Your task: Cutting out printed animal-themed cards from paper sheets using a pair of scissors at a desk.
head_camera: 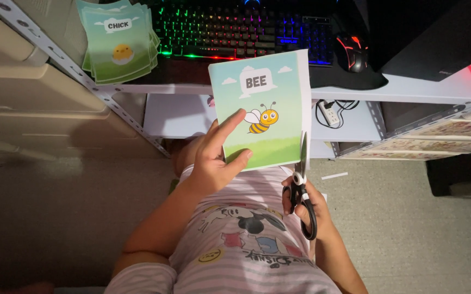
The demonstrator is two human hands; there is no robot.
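Observation:
My left hand (217, 158) grips the lower left corner of a picture card (271, 92) showing a cartoon bee on a sky-and-grass background, held upright in front of me. My right hand (307, 209) holds black-handled scissors (302, 188), blades pointing up along the card's right edge, where a white margin strip runs. The blades meet the card's bottom right corner.
A stack of similar cards with a chick picture (120, 41) lies on the desk's left end beside a backlit keyboard (241, 30) and a mouse (352, 53). A power strip (329, 113) sits on the shelf below. A paper scrap (334, 176) lies on the floor.

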